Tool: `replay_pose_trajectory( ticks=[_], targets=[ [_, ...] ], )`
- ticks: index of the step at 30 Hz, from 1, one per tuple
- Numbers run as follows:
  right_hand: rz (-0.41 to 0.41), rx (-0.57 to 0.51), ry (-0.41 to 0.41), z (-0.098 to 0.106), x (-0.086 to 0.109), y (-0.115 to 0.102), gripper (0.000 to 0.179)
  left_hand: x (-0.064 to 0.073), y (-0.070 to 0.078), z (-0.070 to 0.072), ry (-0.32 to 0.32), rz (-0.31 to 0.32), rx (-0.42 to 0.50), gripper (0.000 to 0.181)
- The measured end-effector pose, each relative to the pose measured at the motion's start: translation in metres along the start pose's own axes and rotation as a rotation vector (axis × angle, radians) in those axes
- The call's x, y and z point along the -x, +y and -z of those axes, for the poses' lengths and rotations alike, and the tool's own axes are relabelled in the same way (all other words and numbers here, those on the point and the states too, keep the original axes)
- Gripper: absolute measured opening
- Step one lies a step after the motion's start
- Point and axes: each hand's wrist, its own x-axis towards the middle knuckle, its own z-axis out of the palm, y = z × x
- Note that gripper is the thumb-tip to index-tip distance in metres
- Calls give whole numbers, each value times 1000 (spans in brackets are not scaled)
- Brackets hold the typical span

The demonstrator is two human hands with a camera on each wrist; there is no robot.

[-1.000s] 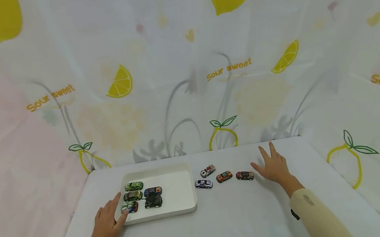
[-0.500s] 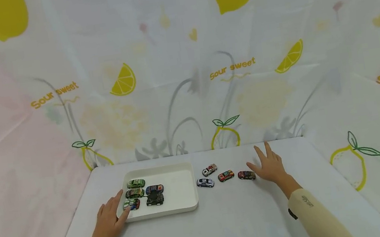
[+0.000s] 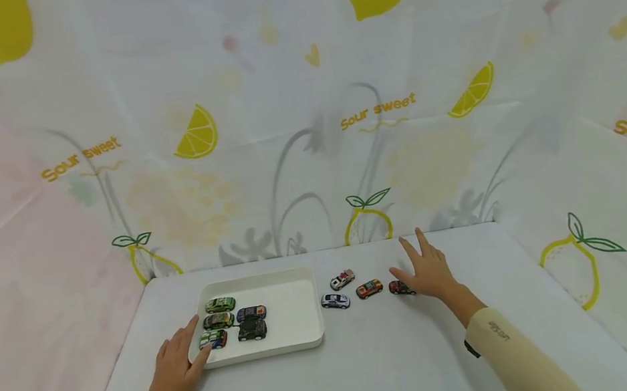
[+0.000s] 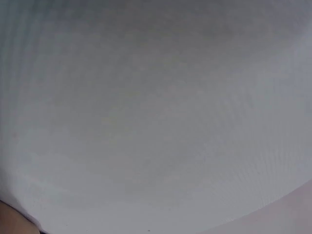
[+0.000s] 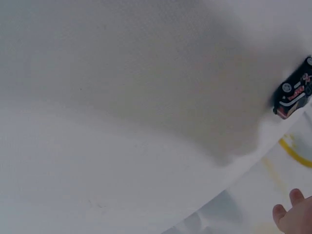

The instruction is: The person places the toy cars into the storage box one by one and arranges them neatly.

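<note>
My left hand [image 3: 175,371] rests at the left edge of a white tray [image 3: 299,343], fingers straight along its rim and thumb reaching over the near left corner beside a white-green toy car [image 3: 213,339]. My right hand [image 3: 429,271] hovers with spread fingers over a dark red-and-black toy car [image 3: 400,287], hiding its right part. In the right wrist view that black toy car [image 5: 294,92] stands on the table, apart from the fingertips [image 5: 279,212]. Left of it lie an orange-red toy car [image 3: 369,289], a white-purple toy car [image 3: 335,301] and a white-red toy car [image 3: 342,279].
Inside the tray's left half also sit a green toy car [image 3: 220,304], a green-orange toy car [image 3: 219,321], a blue toy car [image 3: 251,313] and a black toy car [image 3: 252,330]. A lemon-print curtain [image 3: 299,177] rises behind the white table [image 3: 342,387].
My right hand has moved left, from beside the dark red-and-black toy car to over it. My left hand has stayed at the tray. The head view shifted slightly.
</note>
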Motion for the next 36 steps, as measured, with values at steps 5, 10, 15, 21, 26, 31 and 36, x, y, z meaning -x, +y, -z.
replay_pose_trajectory(
  ticks=[5, 10, 15, 21, 26, 31, 36],
  targets=[
    [55, -30, 35, -4, -2, -14, 79, 2, 2, 3, -14, 2, 2, 67],
    [76, 6, -10, -8, -5, -29, 79, 1, 0, 4, -11, 4, -5, 66],
    [118, 42, -38, -12, -3, -45, 79, 0, 0, 3, -14, 1, -2, 66],
    [192, 44, -59, -20, -3, -60, 78, 1, 2, 2, -15, 0, -1, 67],
    [354, 44, 77, -35, -1, -75, 71, 0, -1, -1, -3, -10, -12, 66],
    [394, -3, 64, -46, -1, -102, 56, 1, -1, -1, -3, -8, -12, 66],
    [323, -33, -171, -51, -2, -128, 55, 2, -2, 1, -16, 1, -17, 68]
  ],
)
